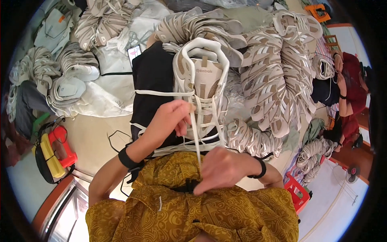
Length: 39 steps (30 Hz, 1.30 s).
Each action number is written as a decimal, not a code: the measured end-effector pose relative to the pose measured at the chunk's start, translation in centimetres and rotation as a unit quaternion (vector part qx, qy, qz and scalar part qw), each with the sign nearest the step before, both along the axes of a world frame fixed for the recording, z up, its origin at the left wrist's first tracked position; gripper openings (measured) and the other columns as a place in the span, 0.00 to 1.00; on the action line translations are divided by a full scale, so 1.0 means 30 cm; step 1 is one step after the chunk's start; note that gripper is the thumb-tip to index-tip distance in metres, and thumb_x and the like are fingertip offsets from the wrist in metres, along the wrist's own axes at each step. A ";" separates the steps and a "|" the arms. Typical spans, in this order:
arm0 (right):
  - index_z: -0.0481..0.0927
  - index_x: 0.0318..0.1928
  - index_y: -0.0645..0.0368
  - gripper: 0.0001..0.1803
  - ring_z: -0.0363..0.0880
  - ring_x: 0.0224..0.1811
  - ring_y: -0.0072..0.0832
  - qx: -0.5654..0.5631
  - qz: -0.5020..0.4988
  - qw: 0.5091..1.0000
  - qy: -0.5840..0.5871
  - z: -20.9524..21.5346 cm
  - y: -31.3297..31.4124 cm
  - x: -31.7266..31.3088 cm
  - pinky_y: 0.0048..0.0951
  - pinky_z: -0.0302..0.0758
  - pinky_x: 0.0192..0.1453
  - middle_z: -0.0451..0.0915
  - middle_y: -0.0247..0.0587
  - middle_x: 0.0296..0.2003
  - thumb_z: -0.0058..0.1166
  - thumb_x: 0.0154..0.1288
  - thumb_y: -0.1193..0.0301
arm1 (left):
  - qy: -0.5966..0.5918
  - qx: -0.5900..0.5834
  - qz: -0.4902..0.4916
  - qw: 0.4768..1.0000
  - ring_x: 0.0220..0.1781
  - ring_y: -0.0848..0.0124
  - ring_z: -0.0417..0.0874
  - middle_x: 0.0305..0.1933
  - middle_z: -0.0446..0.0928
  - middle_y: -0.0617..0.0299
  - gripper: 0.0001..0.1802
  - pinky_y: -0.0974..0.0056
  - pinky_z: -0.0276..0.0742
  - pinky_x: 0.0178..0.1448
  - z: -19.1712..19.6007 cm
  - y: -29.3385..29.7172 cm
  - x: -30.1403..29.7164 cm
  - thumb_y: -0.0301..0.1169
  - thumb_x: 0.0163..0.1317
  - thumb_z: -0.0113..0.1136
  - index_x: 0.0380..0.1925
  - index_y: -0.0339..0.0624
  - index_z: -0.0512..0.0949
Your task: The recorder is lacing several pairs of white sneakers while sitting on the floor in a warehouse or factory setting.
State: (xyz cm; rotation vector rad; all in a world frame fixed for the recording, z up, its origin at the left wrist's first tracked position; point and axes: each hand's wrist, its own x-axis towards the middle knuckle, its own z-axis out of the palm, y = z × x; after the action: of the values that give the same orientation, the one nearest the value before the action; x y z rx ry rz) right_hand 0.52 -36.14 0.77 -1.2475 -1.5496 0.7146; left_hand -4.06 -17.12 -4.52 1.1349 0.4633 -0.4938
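A beige and white sneaker upper (209, 82) lies on my lap in front of me, its tongue side up and its collar pointing away. White shoelace (196, 133) is threaded through part of its eyelets, and one length runs taut toward my body. My left hand (172, 117) pinches lace at the left eyelet row, fingers curled. Close to my chest, my right hand (219, 164) is closed around the pulled length of lace. Another lace length stretches left across the black cloth (151, 68) on my lap. The lace ends are hard to make out.
Stacked shoe uppers (278, 76) fan out at the right, with more uppers (197, 26) behind and at the left. A phone (134, 52) lies beside the black cloth. A red stool (62, 147) stands at left. Another person (350, 86) holds an upper at far right.
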 end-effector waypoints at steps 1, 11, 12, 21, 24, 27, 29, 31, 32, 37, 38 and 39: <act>0.80 0.34 0.54 0.09 0.72 0.17 0.30 0.015 0.060 0.995 0.077 0.011 0.004 -0.017 0.30 0.68 0.20 0.73 0.34 0.16 0.58 0.48 0.76 | -0.006 -0.033 0.030 0.999 0.17 0.78 0.71 0.25 0.75 0.63 0.18 0.74 0.66 0.21 -0.002 -0.012 0.010 0.40 0.65 0.47 0.41 0.35 0.74; 0.81 0.41 0.56 0.15 0.74 0.19 0.24 -0.152 -0.243 0.952 0.103 -0.072 -0.042 0.092 0.25 0.69 0.23 0.75 0.36 0.18 0.62 0.51 0.68 | -0.104 0.072 -0.112 0.986 0.21 0.80 0.75 0.23 0.76 0.65 0.14 0.75 0.71 0.24 0.068 -0.027 -0.079 0.38 0.67 0.47 0.34 0.39 0.77; 0.81 0.41 0.56 0.15 0.74 0.19 0.24 -0.152 -0.245 0.952 0.105 -0.074 -0.034 0.105 0.25 0.69 0.23 0.75 0.36 0.18 0.62 0.51 0.68 | -0.114 0.074 -0.153 0.979 0.20 0.81 0.75 0.22 0.76 0.65 0.13 0.75 0.70 0.24 0.107 -0.050 -0.101 0.35 0.66 0.47 0.32 0.40 0.78; 0.81 0.39 0.58 0.12 0.73 0.19 0.30 -0.064 -0.288 0.956 0.005 -0.155 0.070 0.088 0.27 0.68 0.23 0.74 0.36 0.18 0.60 0.52 0.72 | -0.501 0.095 -0.275 0.815 0.24 0.64 0.77 0.22 0.73 0.58 0.07 0.64 0.73 0.28 0.199 -0.201 -0.147 0.30 0.58 0.60 0.26 0.39 0.76; 0.83 0.37 0.57 0.10 0.72 0.18 0.33 -0.001 -0.207 0.978 -0.016 -0.099 0.045 0.068 0.28 0.69 0.23 0.73 0.35 0.17 0.61 0.51 0.73 | -0.539 0.110 -0.211 0.808 0.20 0.62 0.72 0.16 0.65 0.58 0.10 0.61 0.68 0.24 0.196 -0.189 -0.131 0.31 0.55 0.59 0.22 0.41 0.69; 0.83 0.37 0.56 0.10 0.73 0.19 0.33 -0.001 -0.181 0.983 -0.025 -0.026 0.014 0.051 0.25 0.71 0.24 0.74 0.34 0.17 0.61 0.51 0.73 | -0.535 0.098 -0.220 0.810 0.20 0.62 0.73 0.18 0.68 0.59 0.09 0.62 0.68 0.24 0.227 -0.131 -0.114 0.31 0.55 0.60 0.23 0.41 0.72; 0.82 0.40 0.57 0.13 0.73 0.19 0.29 -0.008 -0.182 0.983 -0.021 -0.020 -0.009 0.086 0.23 0.71 0.25 0.75 0.33 0.19 0.61 0.51 0.74 | -0.510 0.059 -0.145 0.846 0.20 0.64 0.74 0.20 0.72 0.61 0.06 0.62 0.69 0.24 0.261 -0.084 -0.099 0.31 0.54 0.62 0.26 0.41 0.76; 0.81 0.45 0.60 0.19 0.72 0.22 0.20 -0.111 -0.361 0.908 0.182 -0.041 -0.032 0.108 0.21 0.68 0.26 0.75 0.31 0.21 0.61 0.48 0.78 | -0.500 0.102 -0.122 0.851 0.22 0.65 0.77 0.22 0.75 0.59 0.08 0.63 0.72 0.25 0.296 0.028 -0.053 0.30 0.54 0.63 0.31 0.37 0.80; 0.81 0.45 0.60 0.19 0.72 0.22 0.20 -0.111 -0.366 0.906 0.180 -0.062 -0.045 0.125 0.21 0.68 0.26 0.75 0.31 0.21 0.61 0.48 0.78 | -0.430 0.058 -0.027 0.900 0.23 0.68 0.78 0.23 0.76 0.59 0.10 0.66 0.73 0.25 0.278 0.071 -0.054 0.31 0.59 0.58 0.31 0.32 0.79; 0.77 0.51 0.60 0.25 0.71 0.24 0.17 -0.182 -0.401 0.897 0.029 -0.180 -0.090 0.147 0.20 0.70 0.30 0.76 0.31 0.26 0.59 0.47 0.82 | -0.453 -0.009 0.216 0.865 0.36 0.69 0.78 0.41 0.75 0.53 0.18 0.69 0.71 0.41 0.349 0.424 0.140 0.36 0.69 0.42 0.43 0.32 0.74; 0.77 0.51 0.60 0.25 0.71 0.24 0.17 -0.179 -0.395 0.901 0.031 -0.185 -0.076 0.141 0.20 0.70 0.30 0.76 0.31 0.26 0.59 0.47 0.82 | -0.452 -0.002 0.220 0.864 0.36 0.69 0.78 0.41 0.75 0.53 0.18 0.69 0.71 0.41 0.344 0.464 0.168 0.36 0.69 0.42 0.43 0.32 0.74; 0.76 0.51 0.59 0.25 0.72 0.24 0.18 -0.172 -0.390 0.904 -0.027 -0.191 -0.064 0.134 0.21 0.71 0.30 0.75 0.31 0.25 0.59 0.48 0.82 | -0.382 0.155 0.260 0.873 0.36 0.69 0.78 0.40 0.76 0.54 0.18 0.68 0.71 0.41 0.324 0.493 0.205 0.37 0.68 0.43 0.45 0.34 0.75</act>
State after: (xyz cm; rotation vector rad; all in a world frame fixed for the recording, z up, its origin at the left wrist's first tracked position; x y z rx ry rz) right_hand 4.53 -38.05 -4.97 -1.9896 -0.8369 0.4205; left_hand 2.09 -2.32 5.21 1.3431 0.1274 0.5241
